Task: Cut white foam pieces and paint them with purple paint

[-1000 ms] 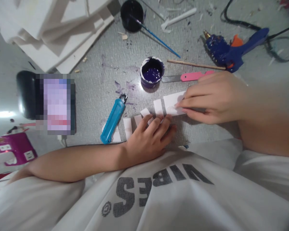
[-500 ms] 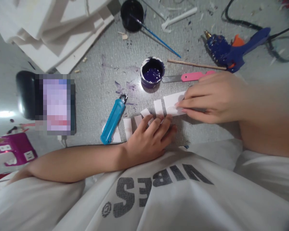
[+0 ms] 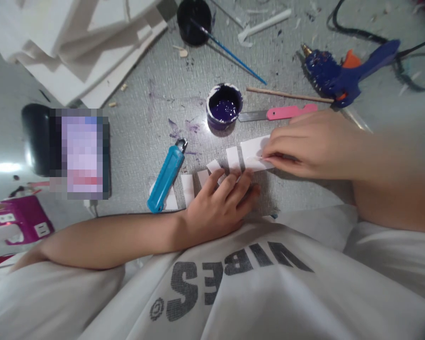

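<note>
My left hand point(image 3: 221, 200) lies palm down with its fingers a little apart, resting on several narrow white strips point(image 3: 233, 158) laid side by side. Their near ends are hidden under it. At the right end of the row is a wider white piece point(image 3: 252, 150). Over its right part, my right hand point(image 3: 304, 146) has its thumb and fingertips pinched together at the surface; a small, pale, see-through patch shows by the fingertips, and what they grip is too small to make out. A blue box cutter point(image 3: 167, 177) lies left of the strips, over another white piece point(image 3: 171, 199).
Beyond the strips stands a cup of purple paint point(image 3: 224, 106), touching or nearly touching a pink-handled blade point(image 3: 285, 113). A wooden stick point(image 3: 288, 95), glue gun point(image 3: 340, 71), dark pot point(image 3: 194, 23) with a blue brush point(image 3: 237, 62), white boards point(image 3: 102, 71), and phone point(image 3: 83, 156) surround it.
My right hand's fingers have drawn together into a pinch and shifted slightly on the wider white piece, uncovering more of the pink handle. My left hand has stayed put.
</note>
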A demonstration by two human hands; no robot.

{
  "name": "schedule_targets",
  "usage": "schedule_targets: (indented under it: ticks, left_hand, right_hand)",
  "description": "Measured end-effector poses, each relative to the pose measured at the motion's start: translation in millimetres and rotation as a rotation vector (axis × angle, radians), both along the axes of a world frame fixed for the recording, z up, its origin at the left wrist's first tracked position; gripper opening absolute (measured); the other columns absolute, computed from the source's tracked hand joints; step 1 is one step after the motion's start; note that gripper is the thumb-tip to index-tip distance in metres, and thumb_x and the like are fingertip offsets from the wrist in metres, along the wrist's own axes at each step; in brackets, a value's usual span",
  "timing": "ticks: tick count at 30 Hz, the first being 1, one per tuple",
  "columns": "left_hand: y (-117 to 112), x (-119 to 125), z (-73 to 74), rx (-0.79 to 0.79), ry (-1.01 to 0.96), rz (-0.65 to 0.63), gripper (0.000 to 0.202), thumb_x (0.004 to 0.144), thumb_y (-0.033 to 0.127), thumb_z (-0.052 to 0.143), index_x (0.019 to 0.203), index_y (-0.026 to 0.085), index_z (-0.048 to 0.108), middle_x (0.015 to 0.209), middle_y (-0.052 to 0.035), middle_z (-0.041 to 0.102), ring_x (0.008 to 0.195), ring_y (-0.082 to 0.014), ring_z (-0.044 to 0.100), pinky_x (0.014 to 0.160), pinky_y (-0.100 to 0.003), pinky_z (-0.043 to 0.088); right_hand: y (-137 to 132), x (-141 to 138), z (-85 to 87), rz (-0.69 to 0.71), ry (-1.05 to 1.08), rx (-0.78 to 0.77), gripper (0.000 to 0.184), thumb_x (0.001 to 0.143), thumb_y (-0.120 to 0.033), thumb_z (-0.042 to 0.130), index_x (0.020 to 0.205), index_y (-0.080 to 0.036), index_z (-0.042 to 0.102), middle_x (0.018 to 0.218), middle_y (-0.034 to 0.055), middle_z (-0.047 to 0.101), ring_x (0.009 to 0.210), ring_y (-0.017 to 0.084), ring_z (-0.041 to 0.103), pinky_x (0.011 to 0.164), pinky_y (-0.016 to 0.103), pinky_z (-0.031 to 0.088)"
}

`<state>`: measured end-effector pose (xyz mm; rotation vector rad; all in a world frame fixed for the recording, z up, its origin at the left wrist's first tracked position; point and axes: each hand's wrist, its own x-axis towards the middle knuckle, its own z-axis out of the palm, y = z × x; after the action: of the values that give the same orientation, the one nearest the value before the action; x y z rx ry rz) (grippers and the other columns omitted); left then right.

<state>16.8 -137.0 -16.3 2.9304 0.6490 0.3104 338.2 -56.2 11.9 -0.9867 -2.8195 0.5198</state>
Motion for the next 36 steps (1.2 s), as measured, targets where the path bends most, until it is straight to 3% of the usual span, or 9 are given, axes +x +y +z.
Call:
schedule_targets:
  ticks: [5,11,18,28,36]
  left_hand:
    - [-0.3,-0.4,0.2,-0.02,0.009,-0.004,0.061,0.118,0.052,0.085,0.17,0.022,0.077,0.181,-0.0206,0.075,0.145,-0.0365,0.076,0.131,-0.053,0.059]
    - [0.9,0.7,0.8,0.064,0.037,-0.011,0.053,0.123,0.053,0.075,0.166,0.022,0.08,0.176,-0.0173,0.08,0.139,-0.0337,0.077,0.128,-0.052,0.061]
    - [-0.8,-0.4,-1.1,0.018,0.029,-0.009,0.06,0.119,0.054,0.081,0.17,0.022,0.077,0.181,-0.0189,0.075,0.144,-0.0359,0.076,0.131,-0.054,0.059]
    - [-0.7,-0.8,-1.7,0.036,0.013,-0.008,0.056,0.12,0.051,0.078,0.168,0.022,0.078,0.178,-0.0191,0.078,0.145,-0.0355,0.076,0.13,-0.053,0.06]
    - [0.1,0.4,0.4,0.043,0.001,-0.003,0.056,0.12,0.053,0.079,0.165,0.02,0.08,0.174,-0.0198,0.08,0.142,-0.0354,0.077,0.13,-0.052,0.059]
  right_hand:
    - [-1.4,0.0,-5.8,-0.014,-0.011,0.022,0.041,0.131,-0.037,0.049,0.109,-0.026,0.081,0.094,0.0068,0.087,0.081,0.027,0.072,0.073,0.045,0.041]
    - [-1.8,-2.4,-3.9,0.015,0.013,0.03,0.042,0.131,-0.031,0.047,0.109,-0.028,0.082,0.1,0.008,0.087,0.09,0.03,0.075,0.082,0.047,0.052]
    - [-2.1,-5.1,-4.7,-0.033,0.004,-0.001,0.041,0.13,-0.031,0.048,0.114,-0.033,0.086,0.112,0.0047,0.092,0.098,0.031,0.078,0.091,0.052,0.058]
    - [0.0,-3.6,-3.9,0.047,0.038,0.002,0.037,0.127,-0.028,0.056,0.117,-0.036,0.09,0.103,0.0009,0.091,0.081,0.026,0.071,0.078,0.048,0.049]
    - [2.3,1.0,-2.6,-0.024,0.034,-0.03,0.032,0.125,-0.032,0.058,0.114,-0.036,0.089,0.105,0.003,0.093,0.093,0.03,0.08,0.083,0.051,0.053]
